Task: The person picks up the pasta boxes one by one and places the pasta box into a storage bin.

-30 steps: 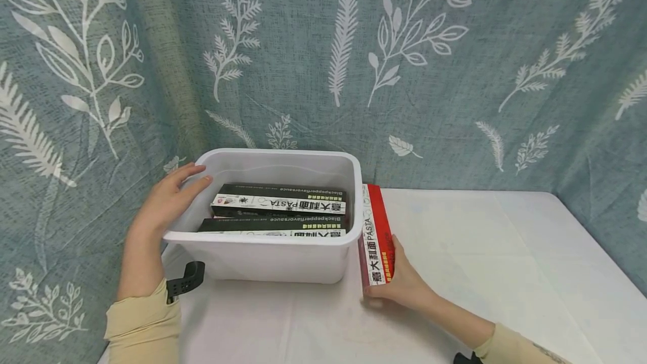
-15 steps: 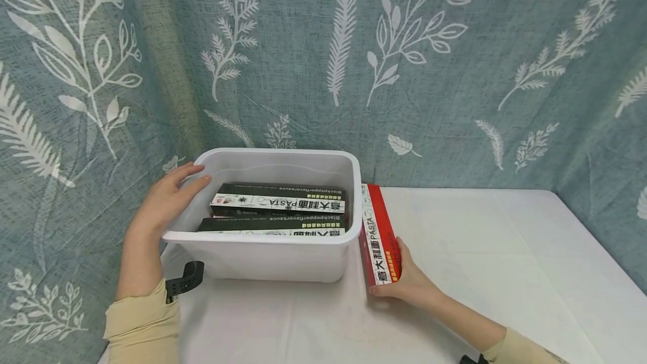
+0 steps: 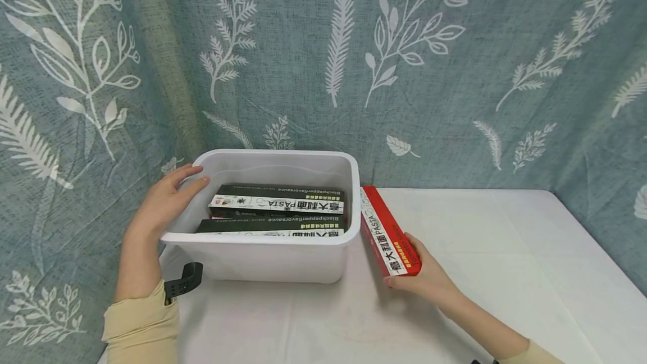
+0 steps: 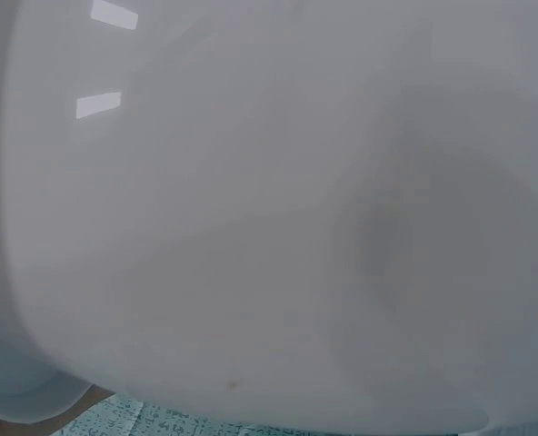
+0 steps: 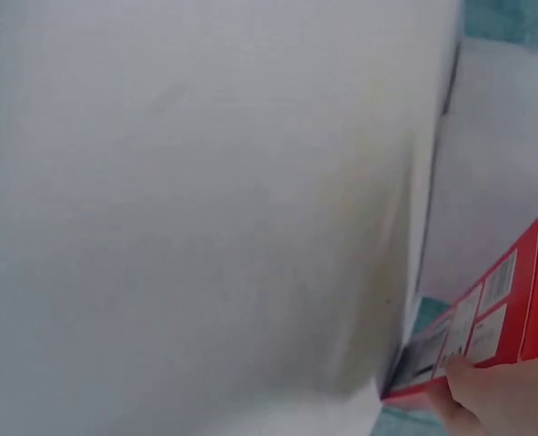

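Note:
My right hand (image 3: 429,277) grips the near end of a red and white pasta box (image 3: 388,235). The box slants away from me, its far end close beside the right wall of a white plastic bin (image 3: 273,260). In the right wrist view the hand's fingers show at the box's side with the barcode (image 5: 501,280). My left hand (image 3: 160,204) rests at the bin's left rim, fingers relaxed and pointing inward. The left wrist view is mostly filled by the bin's outer wall (image 4: 242,182). Inside the bin lie black and white pasta boxes, one (image 3: 278,198) behind another (image 3: 283,223).
A white cloth (image 3: 485,240) covers the table. Behind it and along both sides hangs a blue-green curtain (image 3: 303,72) with white leaf prints. A black wrist strap (image 3: 186,281) sits on the left forearm.
My right hand has shifted right with the red pasta box, so the near end swings away from the bin and the box lies more slanted. The left hand stays at the rim.

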A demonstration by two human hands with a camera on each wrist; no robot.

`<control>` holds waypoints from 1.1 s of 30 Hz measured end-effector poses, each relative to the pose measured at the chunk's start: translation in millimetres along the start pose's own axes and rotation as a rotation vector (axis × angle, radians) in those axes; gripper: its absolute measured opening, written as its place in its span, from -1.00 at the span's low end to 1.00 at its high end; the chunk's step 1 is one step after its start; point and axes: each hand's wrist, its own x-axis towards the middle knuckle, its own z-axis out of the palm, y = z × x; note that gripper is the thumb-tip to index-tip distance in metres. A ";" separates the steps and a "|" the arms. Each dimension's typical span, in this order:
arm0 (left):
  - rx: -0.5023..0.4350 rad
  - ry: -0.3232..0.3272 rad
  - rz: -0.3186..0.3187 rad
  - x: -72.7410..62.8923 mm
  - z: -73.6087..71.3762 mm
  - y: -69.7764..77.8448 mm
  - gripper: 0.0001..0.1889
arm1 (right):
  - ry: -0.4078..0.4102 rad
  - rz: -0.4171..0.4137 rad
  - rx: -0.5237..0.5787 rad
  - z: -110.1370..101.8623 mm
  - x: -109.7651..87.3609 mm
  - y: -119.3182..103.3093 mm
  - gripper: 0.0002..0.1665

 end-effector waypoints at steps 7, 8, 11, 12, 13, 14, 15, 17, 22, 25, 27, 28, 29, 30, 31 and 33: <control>0.004 0.007 -0.006 -1.1 0.3 0.1 -0.20 | 0.032 0.000 0.004 -12.6 -4.8 -7.2 0.19; 0.004 0.008 -0.006 -1.0 0.3 0.0 -0.20 | 0.037 -0.003 0.010 -14.0 -5.0 -8.1 0.18; 0.005 0.008 -0.008 -0.6 0.4 -0.3 -0.20 | 0.058 -0.008 0.034 -17.8 -5.2 -11.2 0.13; 0.006 0.007 -0.008 -0.4 0.5 -0.3 -0.20 | 0.067 -0.008 0.050 -19.0 -5.1 -12.6 0.11; 0.007 0.006 -0.007 -0.1 0.5 -0.6 -0.20 | 0.074 -0.006 0.070 -20.3 -5.1 -14.0 0.09; 0.009 0.007 -0.007 0.0 0.5 -0.6 -0.20 | 0.083 -0.005 0.089 -21.6 -5.1 -15.4 0.06; 0.010 0.007 -0.007 0.2 0.5 -0.9 -0.20 | 0.091 -0.005 0.108 -22.9 -5.1 -16.9 0.04; 0.012 0.009 -0.008 0.4 0.3 -1.3 -0.20 | 0.109 -0.008 0.150 -25.5 -5.2 -19.9 -0.01; 0.009 0.014 -0.010 0.7 0.5 -1.5 -0.20 | 0.157 -0.049 0.233 -31.6 -5.2 -25.6 -0.11; 0.003 0.011 -0.011 0.3 0.0 -1.0 -0.20 | 0.184 -0.081 0.272 -34.0 -5.2 -27.5 -0.16; 0.001 0.010 -0.011 0.3 -0.1 -0.8 -0.20 | 0.204 -0.100 0.284 -35.4 -5.3 -28.8 -0.19; 0.000 0.009 -0.012 0.4 -0.2 -0.7 -0.20 | 0.214 -0.108 0.287 -36.3 -5.2 -29.5 -0.19; -0.001 0.008 -0.011 0.5 -0.2 -0.7 -0.20 | 0.223 -0.117 0.293 -37.3 -5.0 -30.3 -0.21; -0.001 0.006 -0.010 0.6 -0.3 -0.8 -0.20 | 0.234 -0.125 0.299 -38.3 -4.7 -31.3 -0.22; -0.002 0.006 -0.009 0.6 -0.4 -1.0 -0.20 | 0.245 -0.135 0.303 -39.3 -4.4 -32.3 -0.23; -0.004 0.004 -0.008 0.6 -0.4 -1.3 -0.20 | 0.270 -0.154 0.319 -41.6 -3.7 -34.7 -0.26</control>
